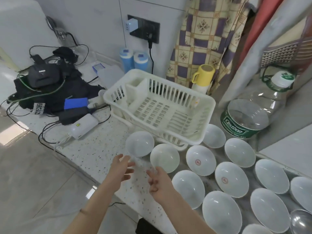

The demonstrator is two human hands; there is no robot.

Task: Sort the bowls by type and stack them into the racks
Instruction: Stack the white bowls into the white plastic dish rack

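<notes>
Over the speckled counter (94,149): left hand (122,168) and right hand (157,181), both empty, fingers spread, slightly apart. Just beyond the fingertips: two plain white bowls (140,144) (164,157). To the right: further white bowls, two with a red mark (200,160) (231,179). Behind: white dish rack (160,107), empty; clear water bottle (253,112) lying on its side.

Clear bowl (302,222) cut off at the lower right corner.

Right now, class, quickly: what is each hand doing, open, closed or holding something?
Left hand: open, fingers spread, holding nothing, near the bowl.
Right hand: open, fingers loosely curled, holding nothing.
</notes>
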